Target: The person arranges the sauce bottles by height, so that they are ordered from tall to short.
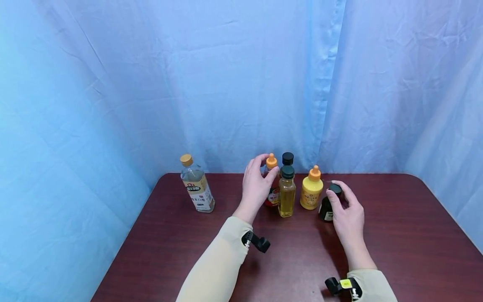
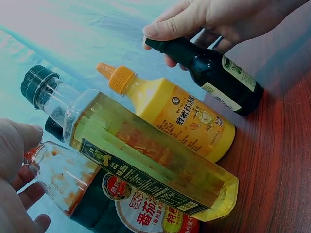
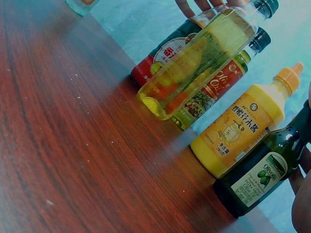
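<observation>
My left hand [image 1: 256,182] has its thumb and fingers around the orange cap and neck of a ketchup bottle [image 2: 141,213]. Just in front of that bottle stands a clear bottle of yellow oil [image 1: 286,197] with a dark green cap, partly covering it. With thumb and fingers, my right hand [image 1: 349,214] grips the top of a small dark green olive oil bottle [image 3: 257,177], its base at the table. A yellow honey mustard bottle [image 1: 311,193] with an orange nozzle stands between the hands. Behind the clear oil bottle, another olive oil bottle [image 3: 214,92] with a black cap is mostly hidden.
A white vinegar bottle [image 1: 198,188] with a golden cap stands apart on the left of the dark red wooden table [image 1: 286,260]. Blue-white curtains [image 1: 241,84] hang along the table's back edge and sides.
</observation>
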Available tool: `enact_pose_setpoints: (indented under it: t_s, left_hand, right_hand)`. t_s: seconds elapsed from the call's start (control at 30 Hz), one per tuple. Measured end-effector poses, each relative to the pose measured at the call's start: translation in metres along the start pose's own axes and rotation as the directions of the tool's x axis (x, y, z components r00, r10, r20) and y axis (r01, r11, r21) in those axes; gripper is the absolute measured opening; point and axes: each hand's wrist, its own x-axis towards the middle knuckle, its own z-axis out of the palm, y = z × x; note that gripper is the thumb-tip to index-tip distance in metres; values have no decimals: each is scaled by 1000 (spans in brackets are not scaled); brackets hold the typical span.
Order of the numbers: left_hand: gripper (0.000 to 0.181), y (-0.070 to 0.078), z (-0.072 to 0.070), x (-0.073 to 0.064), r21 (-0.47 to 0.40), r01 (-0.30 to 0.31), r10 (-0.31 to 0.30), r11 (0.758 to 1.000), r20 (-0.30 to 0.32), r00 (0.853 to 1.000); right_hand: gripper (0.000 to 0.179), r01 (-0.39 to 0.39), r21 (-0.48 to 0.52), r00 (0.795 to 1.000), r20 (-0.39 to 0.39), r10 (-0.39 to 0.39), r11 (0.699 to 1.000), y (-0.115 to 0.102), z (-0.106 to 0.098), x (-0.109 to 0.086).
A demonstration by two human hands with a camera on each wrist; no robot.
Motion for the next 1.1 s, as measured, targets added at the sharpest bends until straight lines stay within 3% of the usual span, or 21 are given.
enact_pose_setpoints:
  t_s: [1.1]
  left_hand:
    - [41,-3,5,2,67,-55,59,996,-55,997]
  right_hand:
    - [40,-9,8,1000,-2,9,1000,1,0,0]
